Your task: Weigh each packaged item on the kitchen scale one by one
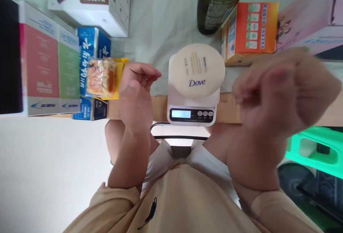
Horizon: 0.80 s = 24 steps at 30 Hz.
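A white kitchen scale [194, 100] with a lit display lies at the table's front edge. On its platform rests a round cream-coloured Dove jar [198, 69], lid facing up. To the left of the scale, my left hand [136, 94] hovers apart from it, fingers loosely bent and empty. Close beside that hand are a clear-wrapped snack [101, 77] and a yellow packet [120, 74] under it. My right hand [284, 90] is raised to the right of the scale, curled into a fist and slightly blurred. Nothing shows in its fingers, and it touches neither jar nor scale.
Blue toothpaste boxes [92, 44], a pink-and-green carton [48, 61] and a white box [107, 4] stand left. A dark green bottle [218, 4], an orange box [255, 28] and a pink box [308, 15] stand right. A green stool [316, 133] is below right.
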{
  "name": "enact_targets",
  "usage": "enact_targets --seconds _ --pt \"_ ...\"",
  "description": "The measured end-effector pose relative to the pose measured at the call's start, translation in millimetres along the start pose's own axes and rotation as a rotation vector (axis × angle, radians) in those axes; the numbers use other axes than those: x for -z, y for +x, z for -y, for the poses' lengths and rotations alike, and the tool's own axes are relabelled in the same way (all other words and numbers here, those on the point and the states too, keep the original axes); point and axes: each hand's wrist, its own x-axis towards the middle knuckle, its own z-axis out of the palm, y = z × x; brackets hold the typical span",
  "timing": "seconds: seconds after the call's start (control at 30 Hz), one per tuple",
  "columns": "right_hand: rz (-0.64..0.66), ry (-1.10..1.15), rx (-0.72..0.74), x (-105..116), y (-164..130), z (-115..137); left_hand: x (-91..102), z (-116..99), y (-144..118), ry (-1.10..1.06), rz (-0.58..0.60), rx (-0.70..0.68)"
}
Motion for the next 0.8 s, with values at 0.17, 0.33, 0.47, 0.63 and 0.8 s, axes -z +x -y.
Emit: enact_targets --seconds 0.17,0.33,0.47,0.63,0.8 --pt "0.011 -0.078 -0.13 -6.0 -1.8 -28.3 8.3 13.8 -7.3 0.111 0.142 0.105" --pt "0.22 -0.155 -0.078 -18.0 -12.7 -38.8 5.8 16.5 -15.5 0.185 0.311 0.087" --pt "0.246 -0.194 -0.013 -24.6 -13.2 -30.7 4.5 14.7 -13.7 0.224 0.365 0.017" --pt "0.246 -0.26 0.015 -24.7 -10.5 -24.9 8.5 10.1 -10.6 0.334 0.349 0.002" --pt "0.189 -0.271 0.004 -20.7 -12.6 -26.1 14.3 9.9 -12.0 0.311 0.147 -0.231"
